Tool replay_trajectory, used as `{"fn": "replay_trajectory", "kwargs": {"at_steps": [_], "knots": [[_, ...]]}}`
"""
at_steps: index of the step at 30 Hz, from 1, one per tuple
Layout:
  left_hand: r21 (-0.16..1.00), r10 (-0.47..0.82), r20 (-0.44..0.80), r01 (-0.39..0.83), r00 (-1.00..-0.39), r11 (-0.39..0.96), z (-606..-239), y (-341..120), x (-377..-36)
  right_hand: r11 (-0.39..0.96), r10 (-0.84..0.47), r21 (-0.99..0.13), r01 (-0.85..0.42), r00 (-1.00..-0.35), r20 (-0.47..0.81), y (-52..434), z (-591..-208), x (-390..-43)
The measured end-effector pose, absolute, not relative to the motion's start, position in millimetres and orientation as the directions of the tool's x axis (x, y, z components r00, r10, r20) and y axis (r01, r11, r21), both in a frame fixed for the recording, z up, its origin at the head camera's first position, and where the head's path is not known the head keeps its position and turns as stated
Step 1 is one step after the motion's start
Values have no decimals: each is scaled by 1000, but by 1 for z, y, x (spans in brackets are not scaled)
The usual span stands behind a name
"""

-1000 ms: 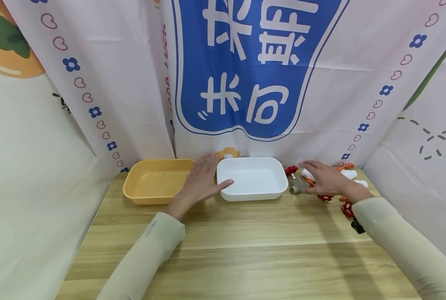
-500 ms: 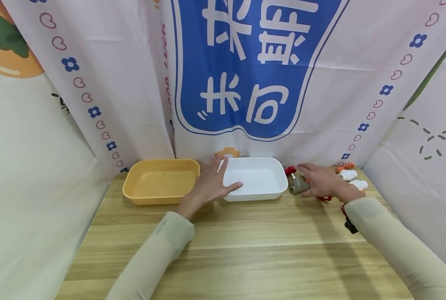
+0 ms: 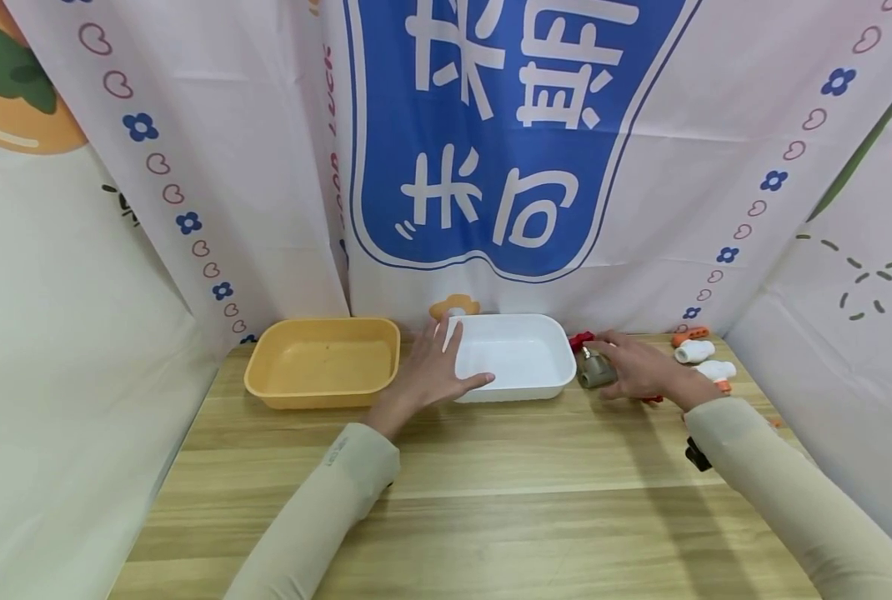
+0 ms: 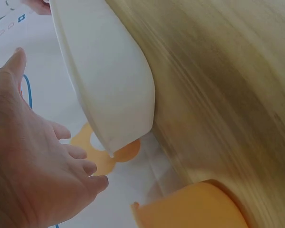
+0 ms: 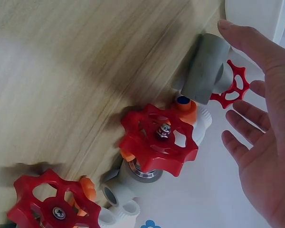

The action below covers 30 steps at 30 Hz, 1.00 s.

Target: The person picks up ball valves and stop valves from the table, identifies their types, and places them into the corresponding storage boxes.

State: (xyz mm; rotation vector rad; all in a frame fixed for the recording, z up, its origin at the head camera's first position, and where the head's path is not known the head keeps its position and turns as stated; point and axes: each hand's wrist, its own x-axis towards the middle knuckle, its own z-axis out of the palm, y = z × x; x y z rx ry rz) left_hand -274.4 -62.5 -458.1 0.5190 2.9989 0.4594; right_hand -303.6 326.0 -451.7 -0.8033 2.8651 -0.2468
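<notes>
My left hand (image 3: 434, 371) lies flat with straight fingers over the left rim of the white tray (image 3: 521, 354). In the left wrist view this hand (image 4: 33, 161) hovers beside the white tray (image 4: 109, 80), and contact cannot be told. My right hand (image 3: 633, 362) is spread open over a grey valve (image 3: 594, 372) just right of the tray. In the right wrist view the hand (image 5: 266, 128) has its fingers apart, thumb tip close to the grey valve (image 5: 206, 71). A red-wheeled valve (image 5: 159, 140) lies under the palm.
An empty yellow tray (image 3: 322, 362) stands left of the white one. White fittings (image 3: 704, 358) and a small red handwheel (image 3: 581, 339) lie at the table's far right; another red handwheel (image 5: 54, 204) lies nearer the wrist. Printed cloth walls close three sides. Bare wooden table (image 3: 491, 500) spans the front.
My left hand has slid right, from between the trays onto the white tray's left rim. My right hand has moved left over the grey valve, uncovering the white fittings.
</notes>
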Motion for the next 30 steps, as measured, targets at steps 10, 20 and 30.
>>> {"fn": "replay_trajectory", "kwargs": {"at_steps": [10,20,30], "knots": [[357,298,-41,265,-954,896,-467,-62,-277,840,-534,-195,-506,-834,-139,323,-458,-305],[408,274,-43,234,-961,882,-479,-62,-279,823,-564,-175,-541,-816,-132,319,-466,-306],[431,279,-24,242,-960,869,-486,-64,-283,833,-550,-185,-522,-818,-169,316,-471,-311]]}}
